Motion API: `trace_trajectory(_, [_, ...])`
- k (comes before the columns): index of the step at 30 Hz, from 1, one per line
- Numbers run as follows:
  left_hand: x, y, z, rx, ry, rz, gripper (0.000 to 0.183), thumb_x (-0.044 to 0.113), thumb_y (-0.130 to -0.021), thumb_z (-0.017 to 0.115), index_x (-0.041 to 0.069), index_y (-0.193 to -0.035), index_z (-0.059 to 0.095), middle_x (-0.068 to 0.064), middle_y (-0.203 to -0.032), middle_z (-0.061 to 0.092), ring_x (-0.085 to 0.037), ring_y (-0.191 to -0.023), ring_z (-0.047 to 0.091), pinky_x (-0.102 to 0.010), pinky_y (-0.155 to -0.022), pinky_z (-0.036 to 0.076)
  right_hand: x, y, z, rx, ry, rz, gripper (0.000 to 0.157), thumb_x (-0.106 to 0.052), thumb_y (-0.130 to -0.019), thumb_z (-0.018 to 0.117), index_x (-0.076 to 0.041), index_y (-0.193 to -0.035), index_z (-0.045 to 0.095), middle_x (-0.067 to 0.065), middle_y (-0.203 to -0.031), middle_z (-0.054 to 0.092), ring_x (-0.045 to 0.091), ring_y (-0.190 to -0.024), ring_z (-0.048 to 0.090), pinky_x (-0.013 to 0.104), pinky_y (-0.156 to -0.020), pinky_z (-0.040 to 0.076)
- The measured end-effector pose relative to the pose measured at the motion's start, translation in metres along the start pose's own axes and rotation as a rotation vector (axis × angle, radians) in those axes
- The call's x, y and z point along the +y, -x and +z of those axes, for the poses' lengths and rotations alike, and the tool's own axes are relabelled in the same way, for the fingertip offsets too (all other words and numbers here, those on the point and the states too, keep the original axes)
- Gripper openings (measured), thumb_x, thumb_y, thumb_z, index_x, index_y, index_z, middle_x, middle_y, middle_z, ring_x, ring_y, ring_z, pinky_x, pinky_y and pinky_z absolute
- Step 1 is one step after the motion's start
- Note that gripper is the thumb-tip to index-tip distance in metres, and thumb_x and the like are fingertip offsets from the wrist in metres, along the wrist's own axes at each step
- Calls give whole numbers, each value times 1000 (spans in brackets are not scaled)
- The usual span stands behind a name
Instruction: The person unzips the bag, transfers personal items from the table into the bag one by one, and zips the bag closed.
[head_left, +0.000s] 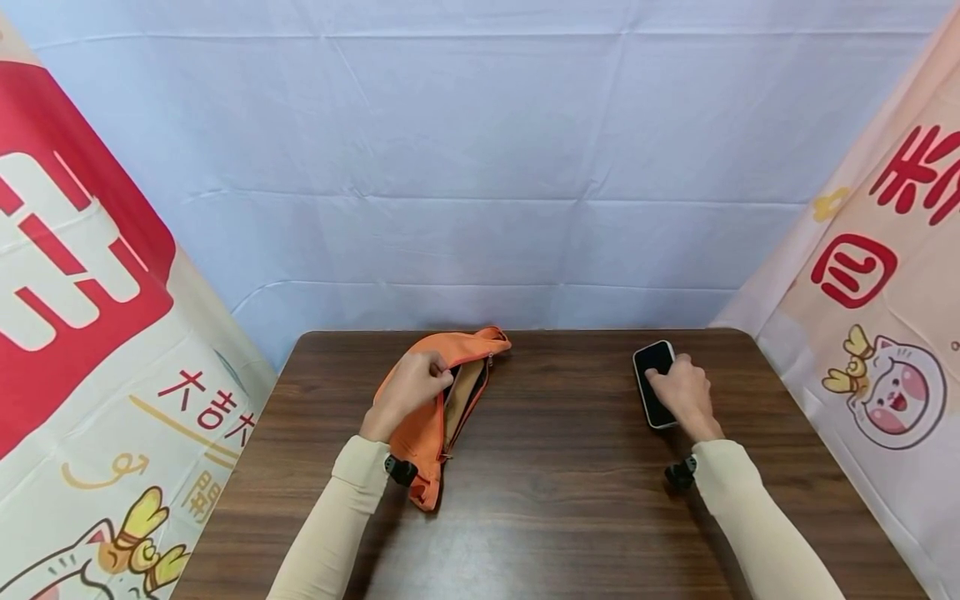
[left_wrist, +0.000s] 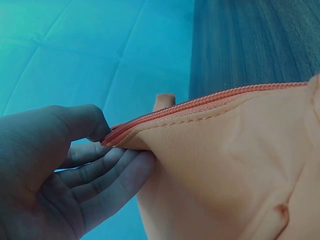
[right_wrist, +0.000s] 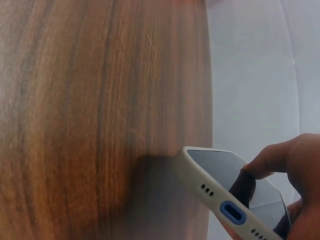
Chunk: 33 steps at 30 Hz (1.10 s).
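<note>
An orange pouch bag (head_left: 417,437) lies at the left of the table with its zipper open, showing a tan lining (head_left: 462,393). My left hand (head_left: 411,385) pinches the zippered edge (left_wrist: 200,105) between thumb and fingers, pulling the fabric taut in the left wrist view. At the right, my right hand (head_left: 686,392) grips a smartphone (head_left: 654,367) by its side, thumb over the dark screen. The phone's pale case (right_wrist: 200,177) has a blue-rimmed charging port at its lower end. In the right wrist view the phone tilts above the table, its shadow falling beside it.
The dark wood table (head_left: 555,467) runs back to a pale cloth backdrop (head_left: 480,167). Printed cloth hangs stand along the left (head_left: 217,350) and right (head_left: 795,367) sides. Each wrist wears a small black camera.
</note>
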<state>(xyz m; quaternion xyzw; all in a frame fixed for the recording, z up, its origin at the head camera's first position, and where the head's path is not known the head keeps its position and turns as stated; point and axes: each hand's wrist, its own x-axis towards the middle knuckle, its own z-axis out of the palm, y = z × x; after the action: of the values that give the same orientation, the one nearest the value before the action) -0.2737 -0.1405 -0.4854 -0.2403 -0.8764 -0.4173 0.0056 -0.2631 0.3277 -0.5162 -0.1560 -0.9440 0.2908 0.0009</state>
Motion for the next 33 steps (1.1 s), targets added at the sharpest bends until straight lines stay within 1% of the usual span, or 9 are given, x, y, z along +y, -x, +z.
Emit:
trace_trajectory(2, [1, 0, 0, 2, 3, -11, 40, -5, -93, 58, 14, -66, 36, -5, -71, 69, -9, -59, 17, -27, -56, 24, -2, 0, 1, 1, -7, 5, 73, -38, -106, 56, 20, -147, 37, 49, -127, 55, 61, -109, 62, 63, -82, 57])
trace_trajectory(4, [1, 1, 0, 4, 5, -31, 41, -4, -94, 59, 16, -67, 35, -2, -59, 55, -9, -59, 19, -26, -57, 25, -3, 0, 1, 6, -8, 8, 73, -38, -105, 56, 19, -146, 38, 48, -127, 55, 60, -108, 63, 62, -82, 57])
trace_trajectory(8, [2, 2, 0, 5, -9, -72, 37, -1, -95, 60, 11, -69, 37, 3, -60, 29, -10, -61, 22, -27, -59, 27, -5, 0, 1, 24, -9, 11, 70, -38, -104, 57, 18, -143, 41, 47, -125, 57, 60, -107, 63, 62, -82, 57])
trace_trajectory(14, [3, 5, -1, 16, -64, -127, 16, 6, -101, 65, 7, -86, 63, 4, -71, 53, -8, -54, 45, -25, -59, 41, -10, 1, 1, 48, -11, -3, 67, -37, -103, 59, 18, -139, 45, 47, -122, 58, 61, -107, 63, 64, -86, 55])
trace_trajectory(20, [1, 4, 0, 8, -24, -106, 31, 1, -98, 61, 8, -74, 42, 3, -68, 27, -11, -60, 27, -26, -60, 29, -15, 3, 0, 34, -15, -33, 69, -37, -104, 58, 20, -140, 43, 47, -119, 59, 59, -101, 65, 61, -79, 57])
trace_trajectory(22, [0, 4, 0, 16, -29, -110, 31, 2, -98, 62, 11, -74, 44, 6, -67, 30, -9, -58, 29, -26, -59, 31, -16, 3, 0, 36, -15, -39, 68, -37, -104, 59, 20, -140, 43, 47, -118, 59, 58, -99, 66, 59, -77, 58])
trace_trajectory(26, [0, 4, 0, 11, -32, -114, 28, 2, -98, 62, 7, -75, 46, 4, -68, 31, -11, -59, 30, -26, -60, 32, -19, 5, 0, 30, -21, -46, 69, -37, -105, 58, 19, -142, 42, 46, -117, 60, 57, -96, 67, 57, -74, 58])
trace_trajectory(29, [1, 4, -1, 11, -65, -121, 21, 6, -100, 63, 7, -80, 58, 3, -68, 46, -10, -59, 39, -27, -61, 37, -22, 5, 1, 22, -29, -50, 69, -36, -105, 58, 19, -144, 41, 46, -117, 60, 55, -94, 69, 55, -72, 59])
trace_trajectory(33, [2, 5, -2, 12, -110, -134, 10, 11, -103, 65, 9, -96, 71, -2, -81, 67, -12, -62, 52, -29, -63, 44, -25, 6, 0, 1, -39, -57, 70, -36, -106, 56, 19, -146, 40, 45, -119, 60, 54, -95, 69, 55, -72, 60])
